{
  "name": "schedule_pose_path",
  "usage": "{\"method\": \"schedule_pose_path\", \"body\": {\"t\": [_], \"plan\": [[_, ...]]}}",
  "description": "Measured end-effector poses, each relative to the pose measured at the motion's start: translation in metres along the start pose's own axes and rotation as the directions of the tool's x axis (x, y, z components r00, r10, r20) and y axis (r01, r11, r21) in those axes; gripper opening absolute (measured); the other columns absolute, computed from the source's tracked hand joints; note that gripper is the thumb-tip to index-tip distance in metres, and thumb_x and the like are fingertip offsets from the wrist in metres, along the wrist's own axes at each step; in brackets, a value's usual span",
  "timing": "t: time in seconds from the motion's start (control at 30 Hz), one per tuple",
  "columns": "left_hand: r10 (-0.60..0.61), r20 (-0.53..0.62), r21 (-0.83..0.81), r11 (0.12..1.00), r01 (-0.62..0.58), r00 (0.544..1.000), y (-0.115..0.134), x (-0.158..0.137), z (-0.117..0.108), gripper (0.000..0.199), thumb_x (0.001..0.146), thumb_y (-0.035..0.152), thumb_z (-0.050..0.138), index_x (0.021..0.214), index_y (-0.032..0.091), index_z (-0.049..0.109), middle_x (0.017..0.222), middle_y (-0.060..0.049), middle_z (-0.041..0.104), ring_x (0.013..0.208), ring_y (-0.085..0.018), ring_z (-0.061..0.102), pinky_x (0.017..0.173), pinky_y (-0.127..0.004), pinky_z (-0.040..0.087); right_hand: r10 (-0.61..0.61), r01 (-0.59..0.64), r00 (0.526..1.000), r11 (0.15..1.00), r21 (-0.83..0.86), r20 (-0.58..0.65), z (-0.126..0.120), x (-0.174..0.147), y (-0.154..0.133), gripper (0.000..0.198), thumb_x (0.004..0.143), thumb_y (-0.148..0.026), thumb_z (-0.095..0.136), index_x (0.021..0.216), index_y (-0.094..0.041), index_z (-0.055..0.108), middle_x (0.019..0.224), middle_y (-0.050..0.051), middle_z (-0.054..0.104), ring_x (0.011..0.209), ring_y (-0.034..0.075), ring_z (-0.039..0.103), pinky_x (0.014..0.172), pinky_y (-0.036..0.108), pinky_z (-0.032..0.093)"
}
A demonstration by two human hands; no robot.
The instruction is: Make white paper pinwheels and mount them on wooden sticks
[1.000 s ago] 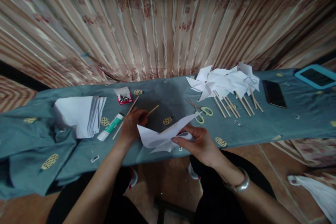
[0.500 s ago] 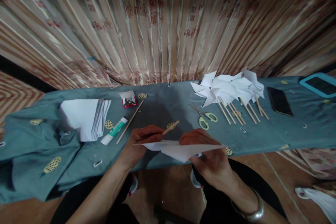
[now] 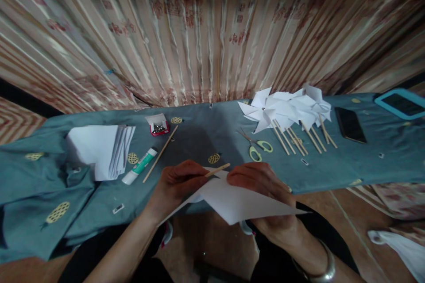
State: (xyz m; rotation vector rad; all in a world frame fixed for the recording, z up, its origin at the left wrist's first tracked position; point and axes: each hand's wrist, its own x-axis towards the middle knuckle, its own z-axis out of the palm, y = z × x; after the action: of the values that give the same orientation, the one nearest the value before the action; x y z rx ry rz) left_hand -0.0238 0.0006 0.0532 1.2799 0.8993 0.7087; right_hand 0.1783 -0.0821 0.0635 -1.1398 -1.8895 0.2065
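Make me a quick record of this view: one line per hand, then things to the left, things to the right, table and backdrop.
Left hand: pinches wooden stick, tip toward right hand
Right hand: holds white paper
Left side: paper stack, glue stick, loose stick, open red-and-white box
Right side: scissors, paper pinwheels, phone, blue-framed device
Table: blue-green cloth, pineapple print
Backdrop: patterned curtain

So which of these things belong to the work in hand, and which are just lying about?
Likely part of the job: held stick in the left hand, white paper in the right hand, loose stick, paper stack, red box, green-and-white tube, scissors, paper pinwheels.

Probably just lying about: black phone, blue-framed tablet.
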Motion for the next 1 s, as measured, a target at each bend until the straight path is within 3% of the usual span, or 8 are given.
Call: {"method": "schedule_pose_path", "body": {"t": [0.27, 0.63, 0.8, 1.0], "plan": [[0.078, -0.033, 0.062, 0.995, -0.076, 0.996, -0.0030, -0.0019, 0.0033, 0.005, 0.071, 0.023, 0.076, 0.072, 0.020, 0.079, 0.075, -0.006, 0.070, 0.069, -0.017, 0.062, 0.063, -0.026, 0.051, 0.023, -0.023, 1.000, 0.999, -0.025, -0.011, -0.0048, 0.0000, -0.0014, 0.032, 0.098, -0.043, 0.045, 0.117, -0.023, 0.061, 0.106, 0.008, 0.071, 0.099, 0.025, 0.063, 0.084, 0.041, 0.050], [0.155, -0.019, 0.066, 0.986, -0.153, 0.988, -0.0086, -0.0022, 0.0032, 0.003, 0.072, 0.021, 0.076, 0.074, 0.021, 0.079, 0.074, -0.005, 0.071, 0.068, -0.015, 0.063, 0.065, -0.025, 0.052, 0.043, -0.044, 0.999, 0.998, -0.035, -0.019, -0.0046, -0.0002, -0.0025, 0.027, 0.098, -0.035, 0.047, 0.112, -0.020, 0.063, 0.102, 0.008, 0.071, 0.097, 0.024, 0.064, 0.085, 0.040, 0.049], [0.154, -0.024, 0.078, 0.985, -0.151, 0.988, -0.0064, -0.0027, 0.0030, 0.003, 0.071, 0.021, 0.076, 0.072, 0.022, 0.078, 0.074, -0.004, 0.071, 0.068, -0.015, 0.064, 0.064, -0.024, 0.053, 0.007, -0.008, 1.000, 0.999, -0.046, -0.005, -0.0035, -0.0033, -0.0008, 0.028, 0.099, -0.034, 0.045, 0.118, -0.021, 0.060, 0.105, 0.009, 0.071, 0.099, 0.025, 0.063, 0.085, 0.043, 0.050], [0.142, -0.025, 0.125, 0.983, -0.137, 0.990, -0.0035, -0.0034, 0.0034, 0.005, 0.071, 0.020, 0.075, 0.071, 0.024, 0.078, 0.074, -0.003, 0.071, 0.069, -0.016, 0.065, 0.065, -0.024, 0.053, 0.046, -0.046, 0.999, 0.998, -0.045, -0.001, -0.0030, -0.0036, -0.0015, 0.026, 0.097, -0.032, 0.049, 0.119, -0.024, 0.061, 0.105, 0.007, 0.072, 0.099, 0.026, 0.065, 0.085, 0.042, 0.051]]}}
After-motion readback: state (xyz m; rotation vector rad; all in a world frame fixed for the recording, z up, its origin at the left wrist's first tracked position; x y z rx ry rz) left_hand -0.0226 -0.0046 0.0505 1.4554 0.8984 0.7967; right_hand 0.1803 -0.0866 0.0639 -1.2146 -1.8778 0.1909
